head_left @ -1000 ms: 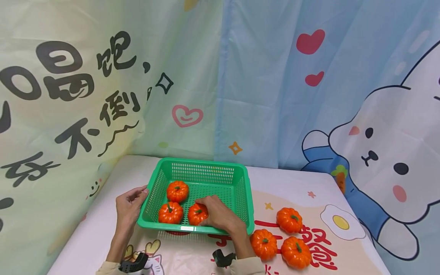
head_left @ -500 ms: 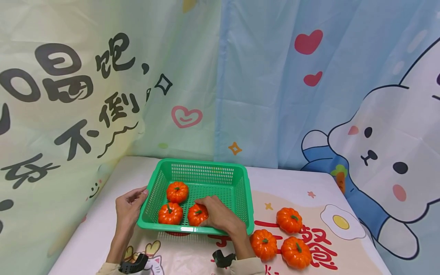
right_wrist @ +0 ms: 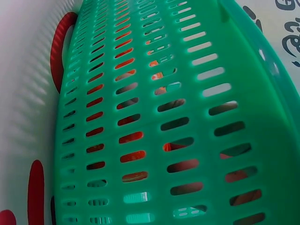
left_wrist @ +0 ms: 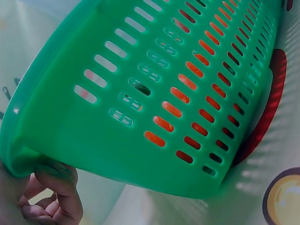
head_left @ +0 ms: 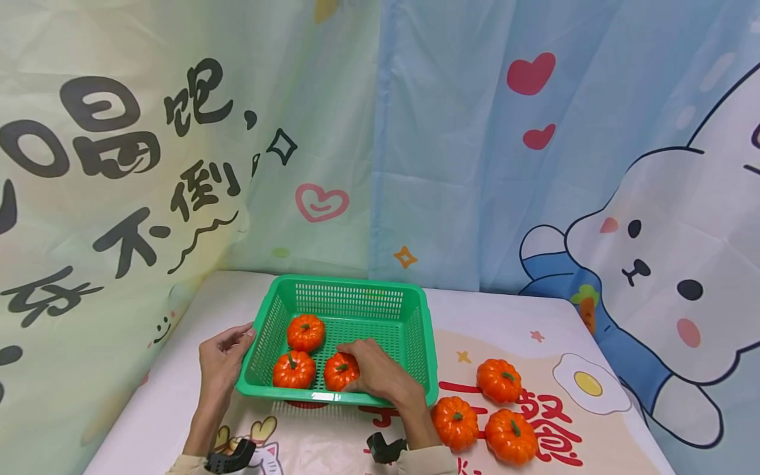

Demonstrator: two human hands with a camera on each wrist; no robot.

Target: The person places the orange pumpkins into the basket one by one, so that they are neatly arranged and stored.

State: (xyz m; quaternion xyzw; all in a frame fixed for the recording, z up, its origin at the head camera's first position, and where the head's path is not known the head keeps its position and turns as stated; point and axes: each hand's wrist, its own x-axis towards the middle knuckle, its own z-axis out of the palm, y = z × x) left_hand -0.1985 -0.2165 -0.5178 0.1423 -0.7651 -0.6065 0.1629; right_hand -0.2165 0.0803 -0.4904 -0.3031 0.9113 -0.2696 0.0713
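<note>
A green plastic basket [head_left: 350, 282] with slotted walls stands on the table, three small orange pumpkins inside. My left hand [head_left: 221, 359] pinches its left rim; in the left wrist view the curled fingers [left_wrist: 61, 187] show at the basket's corner. Reaching over the front rim, my right hand [head_left: 382, 375] holds the front right pumpkin [head_left: 341, 372] between thumb and fingers, low in the basket. Another pumpkin [head_left: 294, 369] sits to its left, and one [head_left: 305, 332] lies behind that. In the right wrist view the basket wall [right_wrist: 276, 164] mostly hides the right hand.
Right of the basket, three more pumpkins lie on the table: one farther back [head_left: 499, 380], one beside the right forearm [head_left: 455, 423] and one at the front [head_left: 511, 437]. A printed cloth covers the table [head_left: 487, 310]. Printed curtains [head_left: 439, 165] hang close behind and at the left.
</note>
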